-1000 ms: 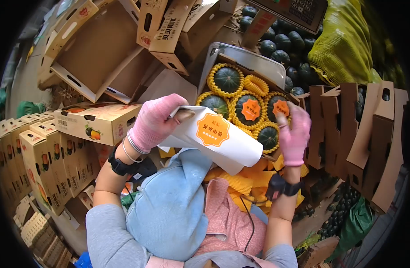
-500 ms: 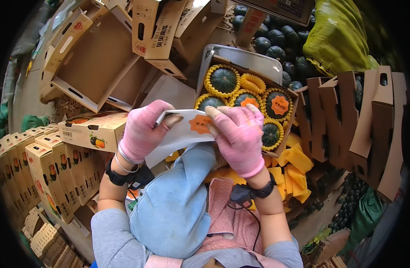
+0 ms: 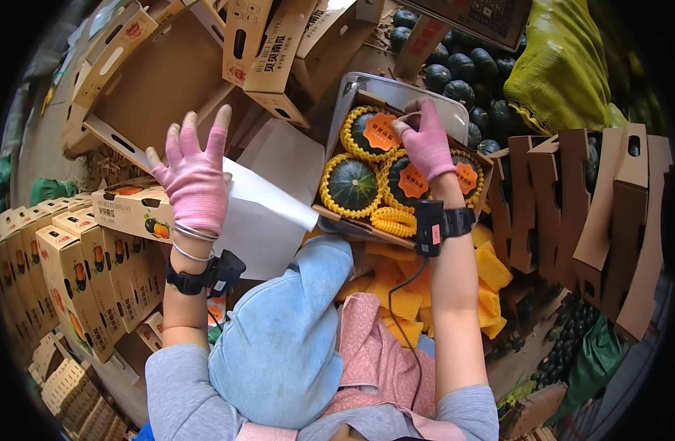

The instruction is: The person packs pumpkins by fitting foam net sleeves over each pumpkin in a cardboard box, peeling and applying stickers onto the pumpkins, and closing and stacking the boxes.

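Note:
My left hand (image 3: pixel 194 180), in a pink glove, has its fingers spread beside a white sheet (image 3: pixel 268 220). My right hand (image 3: pixel 428 143), also gloved in pink, is over the upper part of an open carton (image 3: pixel 352 226); its fingers are bent, with thumb and fingers apart, next to the orange label (image 3: pixel 381 131) on the upper left pumpkin. Yellow foam nets surround the dark green pumpkins. The left pumpkin (image 3: pixel 353 184) shows no label, while the middle one (image 3: pixel 411 180) and the right one (image 3: pixel 466 175) bear orange labels. A yellow foam ring (image 3: pixel 393 221) lies at the lower edge.
Cartons (image 3: pixel 143 84) stand at upper left, with printed boxes (image 3: pixel 76 275) stacked below. Behind the carton are a metal tray (image 3: pixel 451 110), a scale display (image 3: pixel 484 18) and loose pumpkins (image 3: pixel 462 67). A yellow-green net sack (image 3: pixel 558 66) and folded cardboard (image 3: pixel 595 220) are at right.
My right hand has moved up and right from the sheet to the carton. My left hand has opened and moved left. The upper left pumpkin now carries an orange label.

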Tool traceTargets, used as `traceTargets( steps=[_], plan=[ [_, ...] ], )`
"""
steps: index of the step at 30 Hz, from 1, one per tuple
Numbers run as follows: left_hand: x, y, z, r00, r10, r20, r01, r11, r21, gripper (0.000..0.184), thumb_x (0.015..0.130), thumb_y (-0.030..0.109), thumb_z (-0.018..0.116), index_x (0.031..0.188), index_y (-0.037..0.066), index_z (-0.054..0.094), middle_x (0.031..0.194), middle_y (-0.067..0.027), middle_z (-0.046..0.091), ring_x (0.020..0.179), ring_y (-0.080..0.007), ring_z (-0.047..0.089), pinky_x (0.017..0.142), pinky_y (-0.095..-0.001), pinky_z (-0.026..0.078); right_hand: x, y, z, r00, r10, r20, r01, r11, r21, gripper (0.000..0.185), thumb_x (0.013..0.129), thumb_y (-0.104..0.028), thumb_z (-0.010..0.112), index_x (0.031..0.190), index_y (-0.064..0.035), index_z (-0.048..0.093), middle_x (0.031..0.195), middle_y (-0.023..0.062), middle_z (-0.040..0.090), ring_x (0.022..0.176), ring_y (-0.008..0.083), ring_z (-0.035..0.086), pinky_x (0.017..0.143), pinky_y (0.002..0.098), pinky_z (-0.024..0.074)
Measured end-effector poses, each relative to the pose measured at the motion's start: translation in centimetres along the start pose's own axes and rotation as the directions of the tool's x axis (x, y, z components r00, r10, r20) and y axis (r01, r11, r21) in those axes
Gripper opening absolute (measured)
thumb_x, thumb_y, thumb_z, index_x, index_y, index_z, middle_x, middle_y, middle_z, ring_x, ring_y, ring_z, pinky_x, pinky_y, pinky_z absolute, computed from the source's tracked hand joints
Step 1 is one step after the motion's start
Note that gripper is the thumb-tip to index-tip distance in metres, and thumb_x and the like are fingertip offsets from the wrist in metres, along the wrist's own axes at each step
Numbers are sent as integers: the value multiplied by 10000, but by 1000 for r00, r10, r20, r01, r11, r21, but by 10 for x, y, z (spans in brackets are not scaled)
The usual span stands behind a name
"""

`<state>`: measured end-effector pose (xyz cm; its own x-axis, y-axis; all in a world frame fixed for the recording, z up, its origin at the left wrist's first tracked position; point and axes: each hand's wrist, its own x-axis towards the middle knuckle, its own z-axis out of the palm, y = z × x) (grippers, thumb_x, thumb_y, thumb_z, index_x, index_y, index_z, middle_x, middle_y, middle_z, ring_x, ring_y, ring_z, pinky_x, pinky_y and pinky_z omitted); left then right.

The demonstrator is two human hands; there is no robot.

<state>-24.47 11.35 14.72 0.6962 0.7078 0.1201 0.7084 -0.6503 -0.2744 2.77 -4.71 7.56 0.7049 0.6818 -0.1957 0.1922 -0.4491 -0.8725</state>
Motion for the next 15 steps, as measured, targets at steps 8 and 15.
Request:
traceTargets(
  steps=[8,15],
  plan=[
    [-30,-83,-15,805,-358,-474,0,798,-603,765,784,119,748,1392,22,294,1350,-157,412,1257,-280,399,1078,-386,314,18,19,10,995,-88,52,96,980,-175,255,811,-122,669,956,-56,470,800,105,583,738,223,577,709,347,480],
    [-181,-191,90,506,-852,-137,581,454,-676,558,878,213,647,1294,8,336,1139,-139,473,1015,-246,479,919,-383,401,12,27,10,901,-388,192,432,783,-448,345,838,-152,652,1171,-125,564,1087,134,574,970,317,575,840,359,466]
  ],
)
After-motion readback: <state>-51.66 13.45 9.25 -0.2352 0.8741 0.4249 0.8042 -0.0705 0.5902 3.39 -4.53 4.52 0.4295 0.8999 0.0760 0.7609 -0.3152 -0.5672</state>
